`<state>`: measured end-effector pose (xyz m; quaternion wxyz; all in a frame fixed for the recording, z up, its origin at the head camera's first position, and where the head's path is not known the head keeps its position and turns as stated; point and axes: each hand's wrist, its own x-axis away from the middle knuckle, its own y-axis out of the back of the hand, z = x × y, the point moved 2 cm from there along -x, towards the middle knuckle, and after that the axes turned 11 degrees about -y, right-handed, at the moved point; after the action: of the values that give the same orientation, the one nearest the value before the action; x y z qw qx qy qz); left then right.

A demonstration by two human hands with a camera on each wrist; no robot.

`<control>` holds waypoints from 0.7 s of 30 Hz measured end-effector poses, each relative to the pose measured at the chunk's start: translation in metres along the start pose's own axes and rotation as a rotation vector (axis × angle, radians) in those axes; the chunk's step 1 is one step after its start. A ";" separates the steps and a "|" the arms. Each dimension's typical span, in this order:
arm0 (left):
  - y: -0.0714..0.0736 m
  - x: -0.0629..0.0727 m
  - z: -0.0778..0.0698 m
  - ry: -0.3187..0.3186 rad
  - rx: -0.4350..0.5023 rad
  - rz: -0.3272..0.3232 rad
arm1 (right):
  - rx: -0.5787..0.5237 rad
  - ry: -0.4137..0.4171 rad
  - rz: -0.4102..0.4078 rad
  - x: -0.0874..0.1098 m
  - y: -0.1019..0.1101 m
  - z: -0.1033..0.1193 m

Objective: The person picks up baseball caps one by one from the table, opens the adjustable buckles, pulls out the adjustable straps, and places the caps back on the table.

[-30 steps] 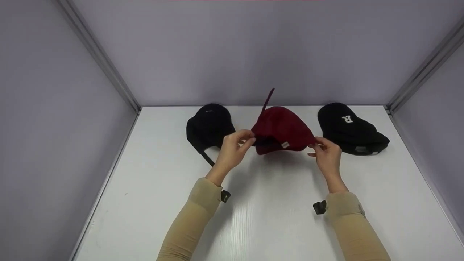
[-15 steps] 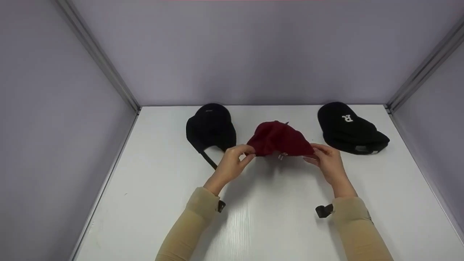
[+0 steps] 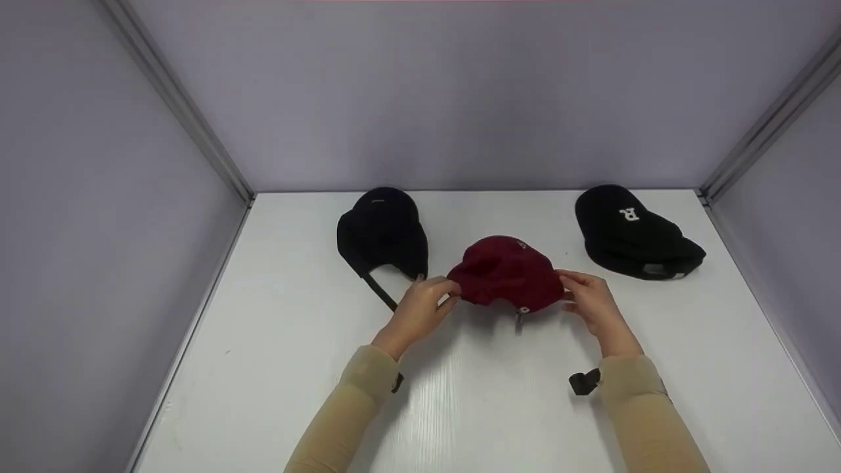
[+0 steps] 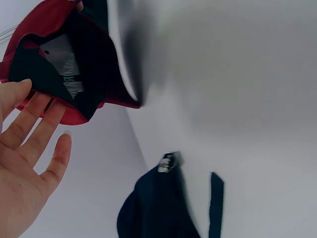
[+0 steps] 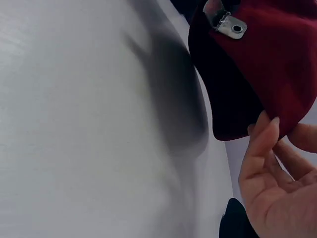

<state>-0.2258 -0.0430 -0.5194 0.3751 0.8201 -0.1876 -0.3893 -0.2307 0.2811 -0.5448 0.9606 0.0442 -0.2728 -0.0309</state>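
Observation:
A dark red baseball cap (image 3: 506, 269) is held between both hands over the middle of the white table. My left hand (image 3: 424, 305) pinches its left edge, thumb and fingers on the rim; in the left wrist view the dark lining and a label (image 4: 69, 69) inside show. The right hand (image 3: 591, 302) pinches the cap's right edge. A metal buckle (image 5: 233, 27) hangs at the cap's near rim, seen in the right wrist view. The cap's shadow falls on the table beneath it, so part of it appears raised.
To the left lies a black cap (image 3: 384, 230) with a loose strap, close to my left hand. Another black cap (image 3: 634, 233) bearing a white letter R lies at the right. The table (image 3: 493, 407) is bordered by grey walls (image 3: 460, 98) at the back and sides.
Both hands have brought the red cap lower and nearer to me. It has turned over so that its crown faces up and its buckle points toward me. The black caps have stayed put.

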 end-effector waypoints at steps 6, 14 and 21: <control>-0.015 0.003 0.008 -0.073 -0.153 -0.023 | 0.110 -0.017 -0.006 -0.010 -0.007 -0.001; -0.030 0.000 0.013 -0.058 -0.294 0.013 | 0.077 0.022 0.033 -0.016 -0.014 0.006; -0.042 0.002 0.013 -0.044 -0.306 0.087 | 0.161 0.069 0.012 -0.012 -0.017 0.006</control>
<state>-0.2341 -0.0231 -0.5584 0.5082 0.7357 -0.1696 -0.4144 -0.2449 0.2650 -0.5473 0.9629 0.1208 -0.2413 -0.0016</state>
